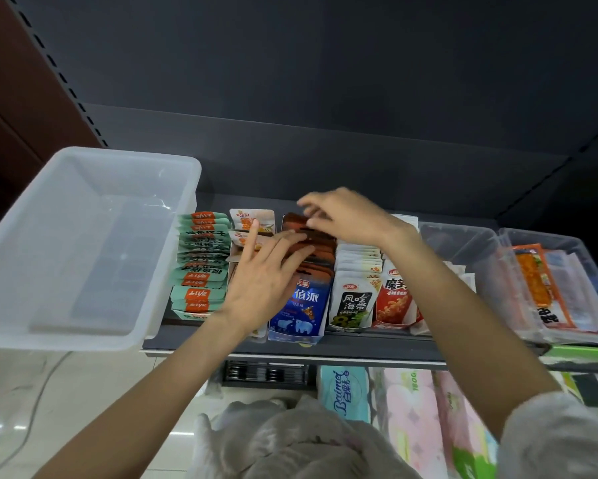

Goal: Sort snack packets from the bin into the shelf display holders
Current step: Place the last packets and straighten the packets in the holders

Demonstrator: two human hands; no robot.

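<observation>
A clear plastic bin point(83, 243) sits tilted at the left of the dark shelf point(290, 344); no packets show inside it. Beside it stand rows of snack packets in display holders: green-and-orange packets point(200, 267), pale orange packets point(249, 219), dark brown packets point(320, 252) in a blue holder point(299, 312), and white seaweed packets point(356, 292). My left hand point(266, 271) lies with straight fingers pressing on the brown packets. At the back of that same row my right hand point(345, 216) pinches the top of a brown packet.
Red-and-white packets point(396, 299) stand right of the seaweed row. Clear tubs point(546, 278) with orange packets fill the shelf's right end. Below the shelf are tissue packs point(345, 392) and pink wrapped packs point(415, 420). A crumpled plastic bag point(290, 440) lies near me.
</observation>
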